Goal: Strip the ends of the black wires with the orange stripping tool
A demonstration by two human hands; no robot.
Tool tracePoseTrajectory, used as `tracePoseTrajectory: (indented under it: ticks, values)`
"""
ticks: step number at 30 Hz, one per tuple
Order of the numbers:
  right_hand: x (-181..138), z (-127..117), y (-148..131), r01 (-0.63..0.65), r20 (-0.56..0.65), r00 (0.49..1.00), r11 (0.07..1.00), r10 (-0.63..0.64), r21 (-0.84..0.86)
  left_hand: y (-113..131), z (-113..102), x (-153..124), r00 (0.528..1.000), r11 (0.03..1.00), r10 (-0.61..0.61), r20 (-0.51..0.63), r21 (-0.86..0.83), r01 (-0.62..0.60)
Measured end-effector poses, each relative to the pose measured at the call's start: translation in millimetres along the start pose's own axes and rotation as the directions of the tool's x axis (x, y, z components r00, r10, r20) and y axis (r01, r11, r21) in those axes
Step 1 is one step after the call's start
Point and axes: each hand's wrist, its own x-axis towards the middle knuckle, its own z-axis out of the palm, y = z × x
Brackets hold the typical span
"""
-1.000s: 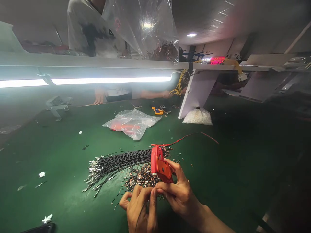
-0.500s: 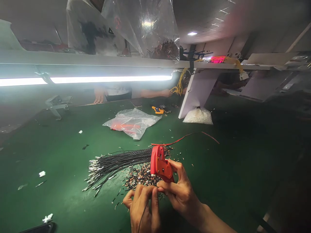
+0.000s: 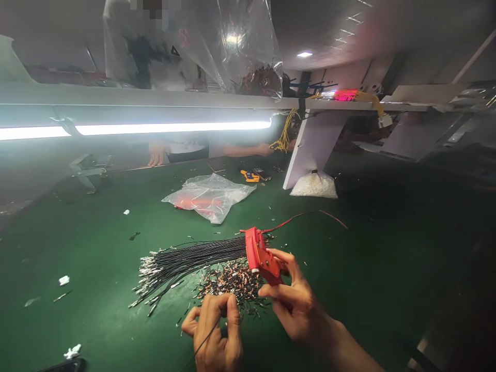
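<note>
My right hand grips a small red hand tool just above the green table. Lower and to the left, my left hand pinches a thin black wire between thumb and fingers, a short way from the tool. Under both hands lies a heap of small metal terminals and cut bits. A bundle of black wires with metal ends lies to the left of the tool. Behind the tool a red wire runs off to the right.
A clear plastic bag with red parts and a bag of white pieces lie farther back. A lit shelf with a hanging bag crosses the view. Another person's hands rest at the far table edge. White scraps dot the left.
My hands have drawn apart: the left moved down and left with the wire, the right shifted right and tilted the red tool.
</note>
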Motion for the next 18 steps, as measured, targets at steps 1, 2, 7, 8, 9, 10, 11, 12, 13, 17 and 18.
tracePoseTrajectory:
  ticks: [1, 2, 7, 8, 9, 10, 11, 12, 13, 17, 18]
  values:
    - [0.2, -1.6, -1.3, -0.006, 0.028, 1.0, 0.999, 0.005, 0.038, 0.1, -0.1, 0.2, 1.0, 1.0, 0.007, -0.004, -0.005, -0.007]
    - [0.4, -3.2, -2.4, -0.016, 0.051, 0.999, 0.997, 0.012, 0.074, 0.2, -0.2, 0.5, 1.0, 1.0, 0.015, -0.006, -0.009, -0.015]
    - [3.6, -11.8, -5.7, -0.182, 0.169, 0.976, 0.937, 0.136, 0.297, -0.2, -1.3, 2.1, 0.998, 0.998, 0.061, -0.014, -0.009, -0.061]
    - [4.5, -14.1, -6.2, -0.254, 0.22, 0.959, 0.893, 0.181, 0.372, -0.3, -1.4, 2.2, 0.997, 0.998, 0.069, -0.016, -0.01, -0.069]
    - [5.3, -16.6, -6.8, -0.328, 0.272, 0.936, 0.832, 0.223, 0.447, -0.3, -1.5, 2.2, 0.997, 0.997, 0.073, -0.016, -0.011, -0.074]
    - [5.9, -19.0, -7.2, -0.392, 0.316, 0.914, 0.759, 0.256, 0.52, -0.2, -1.6, 2.1, 0.997, 0.997, 0.074, -0.013, -0.013, -0.075]
    - [6.1, -21.4, -7.4, -0.439, 0.351, 0.895, 0.681, 0.275, 0.587, -0.1, -1.6, 2.0, 0.997, 0.997, 0.074, -0.008, -0.016, -0.074]
    - [5.9, -23.5, -7.2, -0.47, 0.374, 0.882, 0.602, 0.288, 0.646, 0.2, -1.8, 1.9, 0.997, 0.997, 0.072, -0.002, -0.02, -0.072]
    - [5.4, -25.5, -6.7, -0.49, 0.382, 0.872, 0.526, 0.307, 0.696, 0.5, -1.9, 1.8, 0.997, 0.997, 0.072, 0.002, -0.023, -0.072]
    - [2.6, -31.5, -0.6, -0.515, 0.372, 0.843, 0.384, 0.389, 0.766, 1.9, -2.8, 1.8, 0.997, 0.997, 0.07, 0.017, -0.022, -0.07]
    - [2.3, -32.3, 1.3, -0.516, 0.367, 0.842, 0.389, 0.395, 0.764, 2.0, -3.0, 1.8, 0.998, 0.998, 0.066, 0.022, -0.018, -0.065]
